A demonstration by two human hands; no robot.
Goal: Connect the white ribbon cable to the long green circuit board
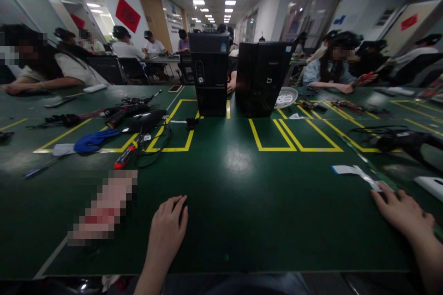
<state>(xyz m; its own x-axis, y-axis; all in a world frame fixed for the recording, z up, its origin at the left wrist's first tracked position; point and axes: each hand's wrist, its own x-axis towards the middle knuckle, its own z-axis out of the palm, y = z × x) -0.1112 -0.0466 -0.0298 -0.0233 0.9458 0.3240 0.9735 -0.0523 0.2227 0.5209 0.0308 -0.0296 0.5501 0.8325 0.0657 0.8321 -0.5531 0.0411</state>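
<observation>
My left hand (169, 221) rests on the green tabletop (242, 221) near the front edge. It holds nothing; its fingers are loosely bent and the thumb lies apart from them. At the right, my right hand (403, 209) lies with its fingers spread. Its fingertips reach the near end of a white flat ribbon cable (346, 169) with a blue tip; whether they touch it I cannot tell. Running beside the cable is a long, thin green strip (382, 178), partly behind my right hand. A blurred-out flat object (107, 207) lies left of my left hand.
Two black computer towers (212, 78) (263, 78) stand upright at the middle back. To the left lie a red-and-black screwdriver (125, 156), a blue cloth item (95, 140) and black cables. A black device (408, 140) lies at right. Yellow tape marks the table; people sit beyond.
</observation>
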